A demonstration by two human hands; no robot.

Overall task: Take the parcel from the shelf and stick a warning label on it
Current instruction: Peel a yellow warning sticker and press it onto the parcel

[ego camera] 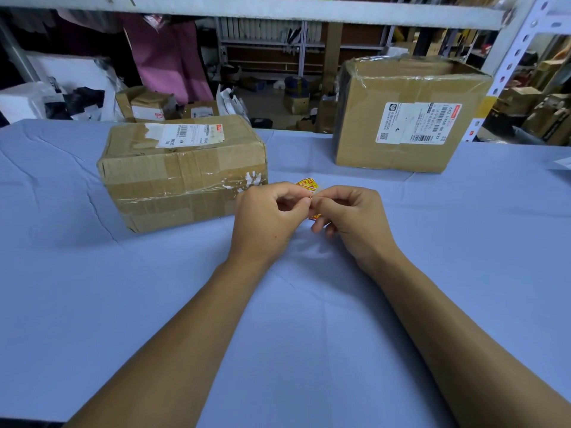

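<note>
A small yellow and red warning label [309, 184] is pinched between the fingertips of the left hand [268, 216] and the right hand [350, 219], over the middle of the blue table [309, 335]. It looks like its backing is being peeled off. The parcel [182, 171] is already set down near the back edge, on the left, just beside the hands. The sticking is not done yet. A bigger box [408, 118] is kept by the back right corner, out of the way

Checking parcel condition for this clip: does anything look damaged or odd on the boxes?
Yes. The near box is worn: crumpled lower-left corner, torn white patches at its right edge, shipping label partly peeled. The far box looks intact under wrinkled tape.
</note>
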